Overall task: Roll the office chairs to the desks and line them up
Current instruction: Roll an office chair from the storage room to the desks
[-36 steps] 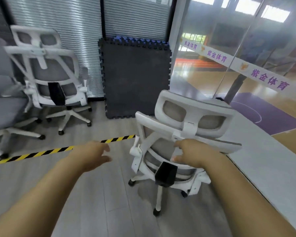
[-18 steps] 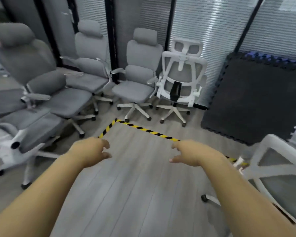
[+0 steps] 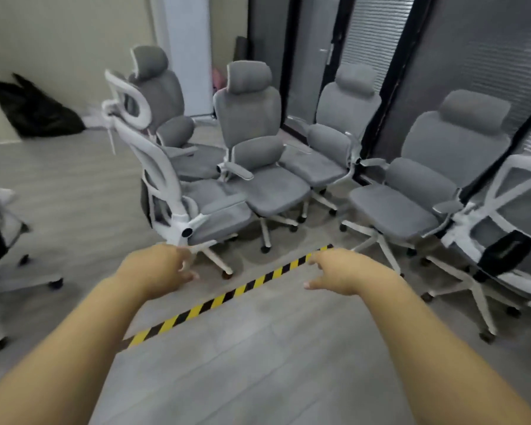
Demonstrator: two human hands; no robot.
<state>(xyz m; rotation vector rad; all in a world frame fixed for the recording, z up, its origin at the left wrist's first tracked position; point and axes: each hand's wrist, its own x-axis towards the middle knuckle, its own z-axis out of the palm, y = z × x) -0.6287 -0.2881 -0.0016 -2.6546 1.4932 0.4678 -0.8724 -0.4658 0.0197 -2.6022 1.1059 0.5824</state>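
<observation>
- Grey plank floor (image 3: 258,363), dark partitions (image 3: 460,56) with blinds behind, and yellow-black hazard tape (image 3: 227,297) running diagonally across it.
- Office chairs sit in a cluster beyond the tape. The white-frame mesh chair (image 3: 178,191) is nearest, side-on, with its base just past the tape.
- Grey padded chairs (image 3: 258,154) are packed close behind it and to its right.
- A second white-frame chair (image 3: 509,216) is at the right edge, and another chair (image 3: 0,228) is at the left edge (too blurred to say more).
- No desk in view.
- My left hand (image 3: 157,268) is held out palm down, fingers loosely curled, holding nothing. It overlaps the mesh chair's base in the picture, but I read it as short of it, not touching.
- My right hand (image 3: 341,274) is the same: empty, fingers relaxed, over the tape's far end.
- Step, as I judge it: going in for a chair; nothing is being rolled.
- Next move calls for:
  - closing on the mesh chair's backrest;
  - gripping the frame with both hands;
  - swinging it clear of its neighbours;
  - wheeling it over the tape.
</observation>
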